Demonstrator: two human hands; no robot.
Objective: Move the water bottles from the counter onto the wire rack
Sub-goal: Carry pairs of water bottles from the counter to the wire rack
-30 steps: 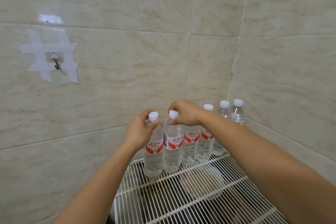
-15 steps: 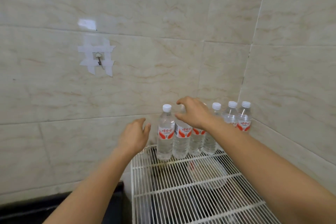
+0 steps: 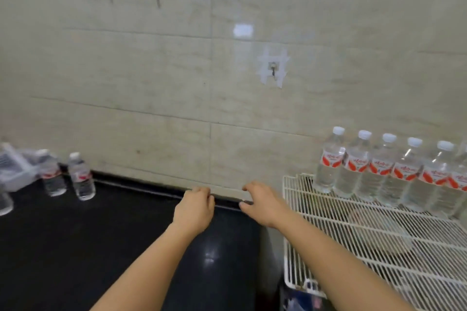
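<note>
a person's left hand [image 3: 194, 209] and right hand [image 3: 262, 203] hover over the black worktop [image 3: 75, 247], fingers loosely curled and holding nothing. a row of water bottles [image 3: 379, 166] stands on the white wire rack [image 3: 429, 260] at right, while two more bottles [image 3: 80, 177] stand on the worktop at far left.

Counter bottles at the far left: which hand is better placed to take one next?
Probably the left hand: empty, and nearer those counter bottles. The right hand, also empty, hovers beside the wire rack.
</note>
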